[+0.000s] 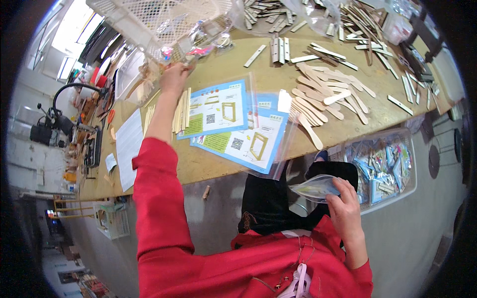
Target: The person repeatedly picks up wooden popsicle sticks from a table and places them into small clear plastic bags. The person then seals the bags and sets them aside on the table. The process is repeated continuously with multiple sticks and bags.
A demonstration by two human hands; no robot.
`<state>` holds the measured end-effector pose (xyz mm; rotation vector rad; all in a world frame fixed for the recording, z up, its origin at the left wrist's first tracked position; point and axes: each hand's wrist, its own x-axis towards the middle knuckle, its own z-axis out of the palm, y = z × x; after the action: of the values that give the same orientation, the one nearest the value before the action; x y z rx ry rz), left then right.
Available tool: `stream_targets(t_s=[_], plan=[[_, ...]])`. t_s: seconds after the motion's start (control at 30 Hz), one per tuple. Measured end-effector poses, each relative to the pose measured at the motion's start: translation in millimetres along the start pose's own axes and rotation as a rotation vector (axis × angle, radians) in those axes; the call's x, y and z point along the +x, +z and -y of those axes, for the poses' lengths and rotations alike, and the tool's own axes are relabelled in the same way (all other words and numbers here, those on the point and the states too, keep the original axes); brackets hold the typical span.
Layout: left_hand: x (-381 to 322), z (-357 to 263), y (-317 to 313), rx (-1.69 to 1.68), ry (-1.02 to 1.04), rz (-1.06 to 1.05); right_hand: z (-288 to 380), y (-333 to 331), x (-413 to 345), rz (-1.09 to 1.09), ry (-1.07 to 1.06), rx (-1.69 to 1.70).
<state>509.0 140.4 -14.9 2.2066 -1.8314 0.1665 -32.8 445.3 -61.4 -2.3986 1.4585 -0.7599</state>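
My left hand (174,77) reaches to the far left of the table, at some small plastic packets; its fingertips are blurred, and whether they grip one cannot be told. Over my lap, my right hand (344,205) holds a clear plastic bag (316,188) by its edge, with the mouth spread. Between the hands lie printed instruction sheets in clear zip bags (266,149) near the table's front edge. Thin wooden sticks (183,111) rest on the left sheet. A heap of wooden craft sticks with rounded ends (328,89) lies to the right of the sheets.
A white plastic basket (149,26) stands at the back left. Drilled wooden strips (254,56) lie across the back and right. A plastic crate (411,167) of filled bags is below the table's right edge. White paper (128,149) and orange-handled scissors (111,116) lie at left.
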Motion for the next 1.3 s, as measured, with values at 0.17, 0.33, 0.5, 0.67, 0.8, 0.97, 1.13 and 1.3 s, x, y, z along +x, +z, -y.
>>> stream_targets(t_s=[0.17, 0.33, 0.5, 0.67, 0.8, 0.97, 1.13, 1.3], plan=[[-87, -97, -44, -1.023, 0.164, 0.001, 5, -10, 6, -0.02, 0.01, 0.044], [-249, -212, -81, -1.339, 0.491, 0.677, 16, -26, 27, -0.052, -0.101, 0.092], [-281, -258, -60, -0.482, 0.945, 0.486, 16, -28, 21, -0.11, -0.107, 0.125], [-250, -274, -64, -0.71, 0.912, 0.545, 1, -17, -4, -0.051, -0.073, 0.205], [-134, -253, -37, -0.511, 0.643, 0.096, -10, -12, -18, -0.052, -0.019, 0.212], [-3, -176, 48, -0.084, 0.316, -0.144, -23, -5, -27, 0.0, 0.03, 0.205], [22, -177, 53, -0.279, 0.174, 0.154, -33, -3, -26, -0.024, 0.077, 0.233], [25, -218, 23, -0.811, -0.015, 0.43, -41, -2, -14, -0.032, 0.067, 0.244]])
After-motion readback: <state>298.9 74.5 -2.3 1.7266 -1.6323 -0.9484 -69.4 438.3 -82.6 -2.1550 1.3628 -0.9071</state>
